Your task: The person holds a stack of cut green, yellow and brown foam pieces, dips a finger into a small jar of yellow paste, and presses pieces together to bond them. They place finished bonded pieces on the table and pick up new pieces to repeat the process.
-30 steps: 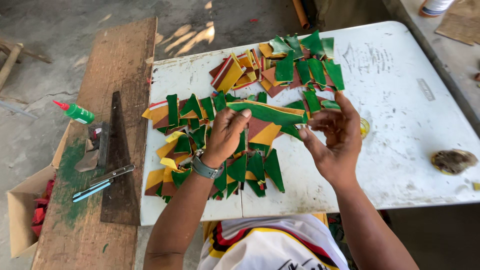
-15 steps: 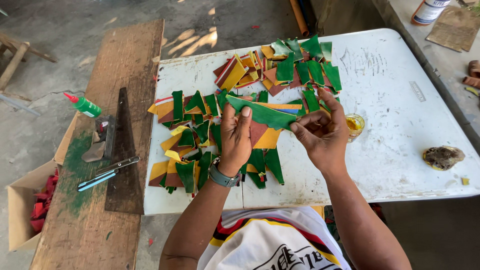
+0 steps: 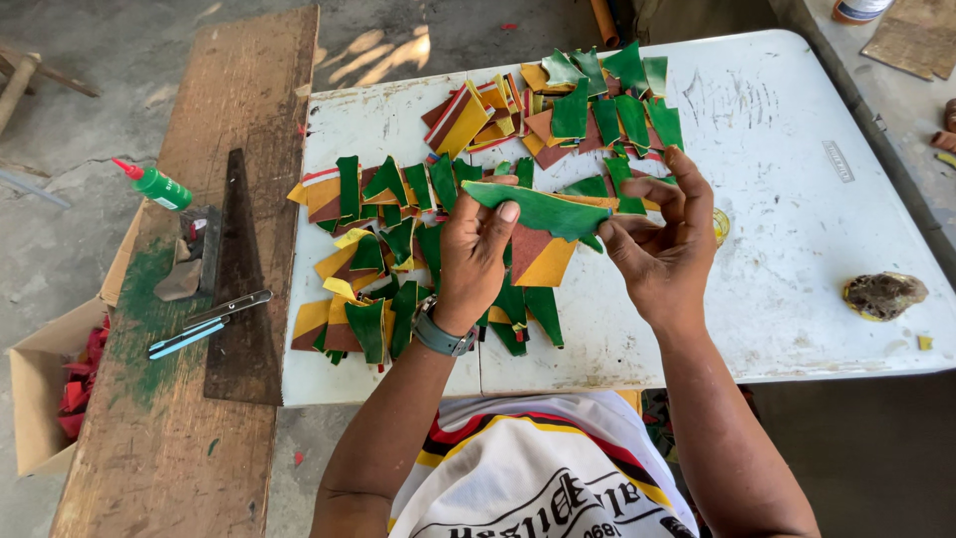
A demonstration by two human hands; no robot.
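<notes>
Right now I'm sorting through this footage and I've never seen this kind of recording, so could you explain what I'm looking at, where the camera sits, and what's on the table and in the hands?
There is no machine here: a person works with two bare hands, and the single camera is worn on their head, looking down. The left hand and the right hand together hold a long green strip above a white table; the left thumb presses on its top. On the table lie many cut pieces in green, yellow and brown-red, some spread out and some stacked. Near the right edge sits a dark lump. To the left is a wooden plank carrying a green glue bottle, a dark triangular ruler and a blue-handled tool. A cardboard box with red scraps stands beside it.
</notes>
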